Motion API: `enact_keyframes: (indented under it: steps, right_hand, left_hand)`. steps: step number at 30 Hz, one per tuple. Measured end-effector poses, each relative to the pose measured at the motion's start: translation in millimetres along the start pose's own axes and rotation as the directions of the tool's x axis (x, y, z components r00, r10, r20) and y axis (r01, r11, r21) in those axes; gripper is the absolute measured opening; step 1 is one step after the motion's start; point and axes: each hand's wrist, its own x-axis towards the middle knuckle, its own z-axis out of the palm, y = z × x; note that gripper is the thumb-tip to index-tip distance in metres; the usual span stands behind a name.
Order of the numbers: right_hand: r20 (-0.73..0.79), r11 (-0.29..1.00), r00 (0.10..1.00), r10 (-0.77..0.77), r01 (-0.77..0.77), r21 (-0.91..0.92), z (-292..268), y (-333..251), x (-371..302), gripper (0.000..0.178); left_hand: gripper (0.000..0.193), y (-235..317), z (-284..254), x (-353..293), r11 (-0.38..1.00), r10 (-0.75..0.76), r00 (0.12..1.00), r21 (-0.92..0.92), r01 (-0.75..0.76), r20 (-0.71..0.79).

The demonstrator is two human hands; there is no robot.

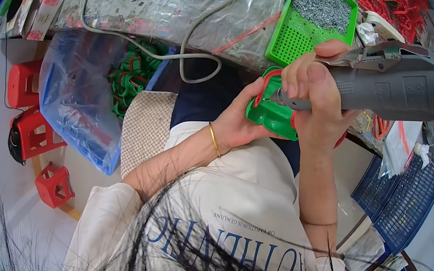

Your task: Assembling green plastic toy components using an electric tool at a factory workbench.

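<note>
My left hand (241, 115) is closed on a green plastic part (274, 116) with hollow compartments, held in front of my body. A red strip (261, 94) runs along the part's left side. My right hand (315, 88) is wrapped around a grey electric screwdriver (395, 88), which lies nearly level with its cord end to the right. The screwdriver's tip points into the green part; whether it touches a screw there cannot be made out. Some of the part is hidden behind my right hand.
A green perforated tray (296, 44) of small metal screws stands on the plastic-covered table (152, 1), near a grey cable (185, 42). Red strips (395, 11) pile up far right. At left are a blue, plastic-lined bin (83, 97) of green parts and red stools (54, 186).
</note>
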Motion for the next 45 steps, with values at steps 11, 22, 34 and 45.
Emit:
enact_keyframes:
  steps: [11, 22, 34, 45]
  right_hand:
    - [0.057, 0.988, 0.998, -0.009, 0.018, -0.152, -1, 9, -5, 0.021]
    - [-0.045, 0.995, 0.999, -0.026, 0.022, -0.093, 3, 19, -16, 0.016]
    - [0.108, 0.985, 0.983, -0.149, 0.138, 0.099, -17, -59, 62, 0.023]
    - [0.122, 0.896, 0.981, -0.153, 0.19, -0.401, -58, -79, 103, 0.048]
  left_hand:
    - [0.06, 1, -4, -2, 0.999, 0.015, 1.0, 0.041, -0.016, 0.01]
    - [0.054, 0, -1, -12, 0.991, 0.078, 0.996, 0.109, -0.073, -0.046]
    - [0.063, 18, 7, -8, 0.999, -0.038, 0.993, -0.015, 0.04, 0.111]
    - [0.078, 108, -54, -156, 0.85, 0.314, 0.942, 0.477, -0.223, -0.118]
